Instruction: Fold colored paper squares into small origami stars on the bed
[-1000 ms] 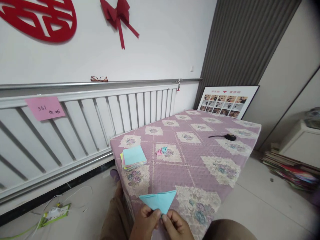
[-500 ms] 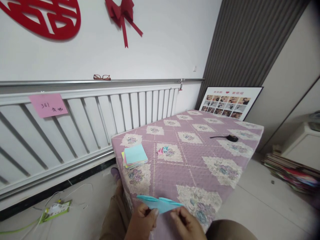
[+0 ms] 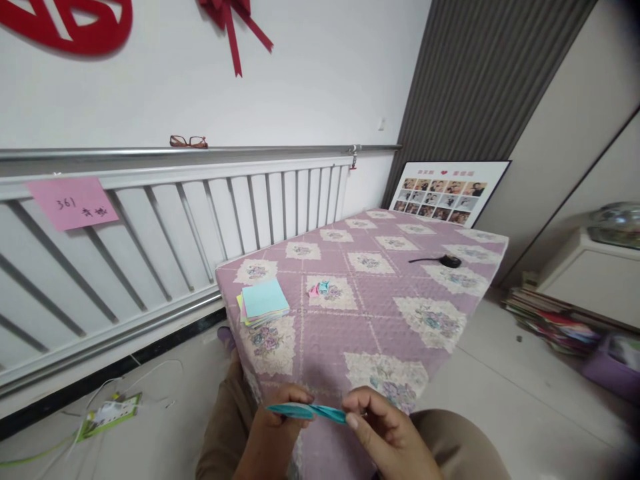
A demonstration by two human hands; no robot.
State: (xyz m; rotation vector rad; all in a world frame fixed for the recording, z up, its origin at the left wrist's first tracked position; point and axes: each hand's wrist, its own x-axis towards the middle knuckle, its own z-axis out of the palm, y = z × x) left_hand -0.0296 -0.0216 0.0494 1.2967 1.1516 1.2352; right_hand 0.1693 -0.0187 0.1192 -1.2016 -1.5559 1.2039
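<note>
Between my two hands, just above the near end of the table, is a folded piece of light-blue paper (image 3: 294,411), seen nearly edge-on as a narrow strip. My left hand (image 3: 280,427) pinches it from the left, its fingers partly hidden behind the paper. My right hand (image 3: 383,427) grips the right tip between thumb and fingers. Beyond them on the table lie a stack of square coloured paper (image 3: 265,299) with a blue sheet on top, and small folded pink and blue paper pieces (image 3: 319,289).
A purple flowered cloth (image 3: 360,327) covers the table. A black round object with a thin strap (image 3: 450,261) lies toward its right side. A radiator (image 3: 190,227) runs along the left wall, and a framed photo board (image 3: 445,193) leans at the back. A power strip (image 3: 107,417) sits on the floor.
The blue paper has been tilted from showing its flat face to nearly edge-on. My right hand has turned and now holds its right tip. The view has shifted slightly.
</note>
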